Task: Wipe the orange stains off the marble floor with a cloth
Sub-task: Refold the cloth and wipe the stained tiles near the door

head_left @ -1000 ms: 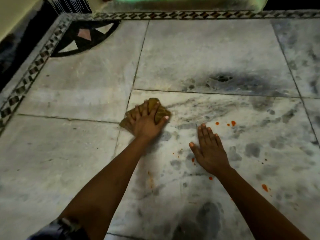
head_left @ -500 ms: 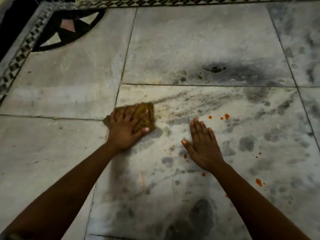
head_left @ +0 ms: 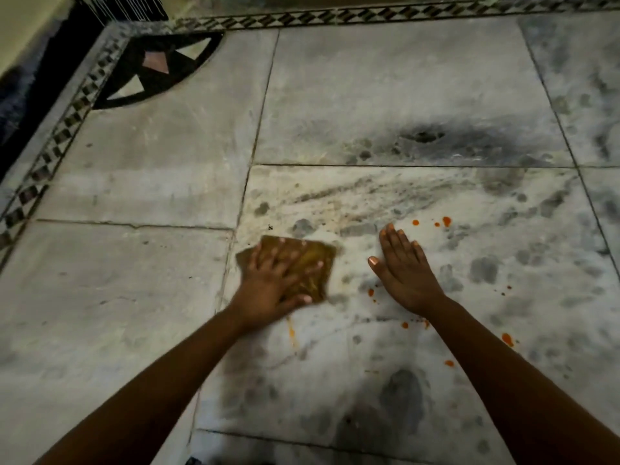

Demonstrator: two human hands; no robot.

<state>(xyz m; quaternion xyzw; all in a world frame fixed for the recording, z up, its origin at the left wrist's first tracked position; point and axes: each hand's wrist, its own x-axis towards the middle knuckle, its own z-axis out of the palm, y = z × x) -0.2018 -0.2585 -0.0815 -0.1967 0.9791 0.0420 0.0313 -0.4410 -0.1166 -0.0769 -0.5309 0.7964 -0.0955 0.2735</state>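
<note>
Near the middle of the marble floor point(head_left: 167, 297), just right of a vertical tile seam, sat the cloth point(head_left: 312, 263), a mustard-brown square lying flat on the stone. Left hand point(head_left: 271, 286) was pressed down on top of it, fingers spread wide over the fabric, palm flat rather than bunched up, so pinning it more than gripping it. That hand looked a bit blurred.

From the cloth, a thin orange smear point(head_left: 291, 330) trailed off at about 6 o'clock, right under the left wrist. At 3 o'clock, near but not touching, the right hand point(head_left: 406, 273) lay flat on the floor with nothing in it, fingers together and pointing away from the person, thumb out toward the cloth.

Orange stains were scattered around that right hand: a small drop point(head_left: 370, 292) just off the heel of the thumb at roughly 7 o'clock, a little cluster of spots point(head_left: 446, 220) at 1 o'clock beyond the fingertips, and a bigger blob point(head_left: 507, 338) at 4 o'clock past the forearm.

Further out, at 12 o'clock, a dark grey smudge point(head_left: 426, 135) marked the next tile up. A patterned border strip point(head_left: 369, 15) ran along the far edge, with a black inlaid corner piece point(head_left: 157, 68) at 11 o'clock.
</note>
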